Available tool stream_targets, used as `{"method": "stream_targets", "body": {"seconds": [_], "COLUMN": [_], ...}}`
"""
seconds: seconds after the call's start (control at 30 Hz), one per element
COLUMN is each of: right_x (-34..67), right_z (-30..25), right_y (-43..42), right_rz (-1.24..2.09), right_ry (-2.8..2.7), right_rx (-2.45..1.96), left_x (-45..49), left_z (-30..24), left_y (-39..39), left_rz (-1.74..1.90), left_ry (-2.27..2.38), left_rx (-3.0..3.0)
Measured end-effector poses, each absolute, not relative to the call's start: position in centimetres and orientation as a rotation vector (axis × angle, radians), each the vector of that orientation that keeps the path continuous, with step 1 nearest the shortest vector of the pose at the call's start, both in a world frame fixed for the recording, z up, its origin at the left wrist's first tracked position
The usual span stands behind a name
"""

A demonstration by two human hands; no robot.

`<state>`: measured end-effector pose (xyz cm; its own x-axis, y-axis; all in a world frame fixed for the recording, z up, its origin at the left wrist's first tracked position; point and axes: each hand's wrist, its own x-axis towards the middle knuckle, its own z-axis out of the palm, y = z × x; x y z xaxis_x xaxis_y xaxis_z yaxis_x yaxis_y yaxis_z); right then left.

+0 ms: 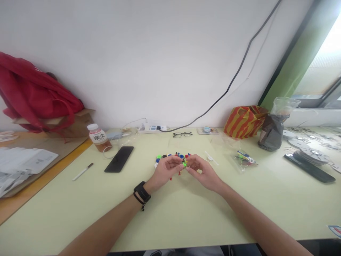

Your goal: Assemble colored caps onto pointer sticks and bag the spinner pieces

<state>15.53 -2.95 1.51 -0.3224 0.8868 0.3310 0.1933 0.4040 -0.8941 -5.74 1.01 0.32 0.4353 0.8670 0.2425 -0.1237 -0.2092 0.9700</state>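
Observation:
Both my hands meet over the middle of the pale table, fingertips close together around a small bright green plastic piece (185,164). My left hand (166,171) pinches it between thumb and fingers, and a black watch (142,192) is on that wrist. From the other side my right hand (203,172) has its fingers curled at the same piece; a thin pale strand shows between the hands. Behind and under the fingers lie several small coloured plastic parts, among them a blue round piece (181,156) and a red piece (171,179). My fingers partly hide them.
Left of my hands lie a black phone (119,159), a pen (83,171) and a drink bottle (99,138). Glasses (182,134) and a power strip (151,128) sit near the wall. At right are a clear bag of parts (244,159) and a striped bag (243,122).

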Motion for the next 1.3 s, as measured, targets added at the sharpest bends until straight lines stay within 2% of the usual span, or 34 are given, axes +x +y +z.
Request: {"method": "stream_targets", "body": {"seconds": [0.2, 0.43, 0.63, 1.17, 1.3], "right_x": [15.5, 16.7, 16.0, 15.4, 16.5], "right_z": [1.6, 2.0, 1.7, 0.9, 1.2], "right_y": [-2.9, -2.3, -2.3, -2.5, -2.0], "right_rz": [1.123, 1.362, 1.223, 1.106, 0.877], "right_ry": [-1.559, -1.465, -1.470, -1.799, -1.865], "right_rx": [-0.972, -0.715, -0.913, -0.998, -1.090], "left_x": [-5.7, -5.6, -5.5, -5.4, -5.5], "left_z": [0.2, 0.2, 0.5, 0.8, 0.7], "left_y": [1.2, 1.2, 1.0, 0.2, 0.2], "left_rz": [1.099, 1.093, 1.084, 1.025, 1.055], "left_ry": [0.696, 0.746, 0.743, 0.748, 0.864], "left_rx": [1.471, 1.465, 1.466, 1.603, 1.857]}}
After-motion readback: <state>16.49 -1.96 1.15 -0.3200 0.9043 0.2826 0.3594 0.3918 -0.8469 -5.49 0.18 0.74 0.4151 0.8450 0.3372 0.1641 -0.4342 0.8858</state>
